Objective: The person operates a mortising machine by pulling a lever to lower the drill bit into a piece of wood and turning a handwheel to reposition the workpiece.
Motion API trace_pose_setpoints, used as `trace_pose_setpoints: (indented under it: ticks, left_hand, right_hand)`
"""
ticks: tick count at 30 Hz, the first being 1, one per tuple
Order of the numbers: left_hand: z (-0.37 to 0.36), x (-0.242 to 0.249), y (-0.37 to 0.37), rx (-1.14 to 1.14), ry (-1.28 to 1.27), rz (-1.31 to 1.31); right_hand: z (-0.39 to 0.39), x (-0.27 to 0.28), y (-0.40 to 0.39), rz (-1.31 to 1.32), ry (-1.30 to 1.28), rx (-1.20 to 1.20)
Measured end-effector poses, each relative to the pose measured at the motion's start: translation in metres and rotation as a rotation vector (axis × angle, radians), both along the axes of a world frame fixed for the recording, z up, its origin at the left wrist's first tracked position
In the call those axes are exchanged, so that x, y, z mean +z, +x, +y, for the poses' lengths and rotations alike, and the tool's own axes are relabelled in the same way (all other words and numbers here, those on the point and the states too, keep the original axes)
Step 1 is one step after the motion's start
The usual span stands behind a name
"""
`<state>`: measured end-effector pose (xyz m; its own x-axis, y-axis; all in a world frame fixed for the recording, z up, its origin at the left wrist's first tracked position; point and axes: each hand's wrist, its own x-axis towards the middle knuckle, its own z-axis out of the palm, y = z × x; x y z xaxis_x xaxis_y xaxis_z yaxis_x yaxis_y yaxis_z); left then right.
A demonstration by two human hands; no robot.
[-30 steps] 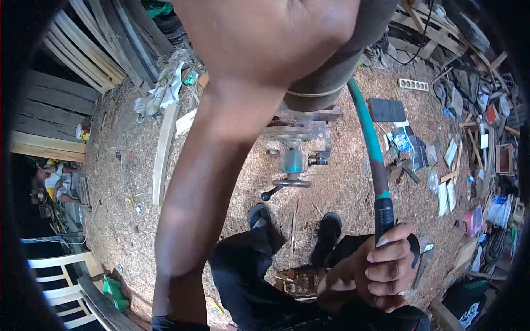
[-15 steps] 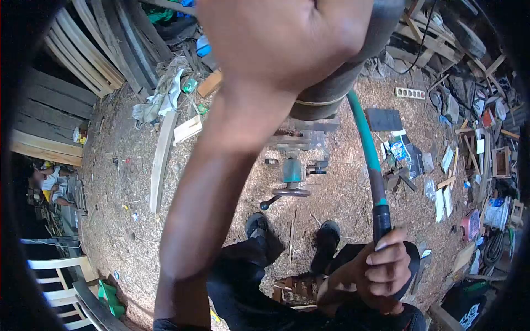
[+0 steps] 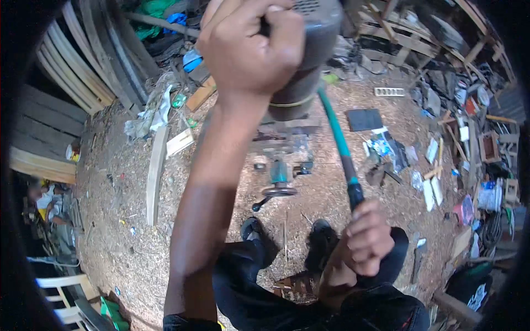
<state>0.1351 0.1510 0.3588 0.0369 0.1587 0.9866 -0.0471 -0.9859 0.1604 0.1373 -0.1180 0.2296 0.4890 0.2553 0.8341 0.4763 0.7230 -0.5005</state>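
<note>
My left hand (image 3: 248, 55) is raised at the top centre, its fingers curled against the dark cylindrical motor housing (image 3: 323, 38) of a machine. What those fingers close on is mostly hidden behind the hand. Low on the right, my right hand (image 3: 367, 240) wraps round the black grip of a long green lever (image 3: 335, 124), which slants up to the machine. Below the housing are a metal vise (image 3: 270, 146) and a teal machine part (image 3: 279, 172) with a handwheel (image 3: 279, 192) and its black-knobbed crank.
Wood shavings cover the ground (image 3: 121, 193). A long plank (image 3: 157, 176) lies to the left, and curved boards (image 3: 72, 60) lean behind it. A black panel (image 3: 364, 119) and a power strip (image 3: 389, 92) lie to the right. Another person (image 3: 49, 201) sits at the far left.
The view has shifted, so the left hand and housing appear higher and further left. My right hand and the lever grip also appear further left and slightly higher. Both hands keep their places on the machine.
</note>
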Motion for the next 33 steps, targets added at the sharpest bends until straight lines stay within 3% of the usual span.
trace_pose_setpoints:
  ticks: [2,9,15,17,21,22,23,25,27,30,31,33]
  left_hand:
    - [0.001,-0.005,-0.002,0.072,-0.035,0.043]
    - [-0.002,0.002,-0.004,0.076,-0.037,0.07]
    - [-0.003,0.015,-0.004,0.092,-0.037,0.054]
    - [-0.004,0.02,-0.004,0.099,-0.053,0.049]
    - [-0.001,0.03,-0.003,0.101,-0.044,0.047]
    - [-0.002,0.032,-0.003,0.101,-0.044,0.046]
    - [-0.002,0.033,-0.003,0.102,-0.045,0.044]
    - [-0.004,0.034,-0.006,0.088,-0.05,0.05]
    - [-0.002,0.036,-0.004,0.084,-0.046,0.047]
    - [-0.002,0.037,-0.004,0.091,-0.037,0.036]
    - [-0.003,0.036,-0.003,0.09,-0.033,0.035]
    - [0.001,0.037,-0.003,0.097,-0.018,0.033]
  right_hand:
    - [0.012,0.015,-0.009,0.122,0.066,-0.037]
    - [0.021,0.062,0.008,0.05,-0.021,0.0]
    - [0.086,0.129,0.048,0.127,0.228,0.16]
    - [0.115,0.144,0.074,-0.005,0.211,-0.11]
    - [0.176,0.187,0.118,-0.176,0.182,-0.299]
    - [0.182,0.192,0.129,-0.133,0.022,-0.281]
    - [0.209,0.203,0.14,-0.079,0.19,-0.403]
    - [0.237,0.205,0.158,-0.128,0.235,-0.564]
    - [0.238,0.191,0.187,-0.351,0.002,-0.63]
    - [0.245,0.172,0.21,-0.216,-0.415,-0.514]
    - [0.249,0.169,0.212,-0.214,-0.374,-0.653]
    - [0.261,0.173,0.227,-0.263,-0.377,-0.649]
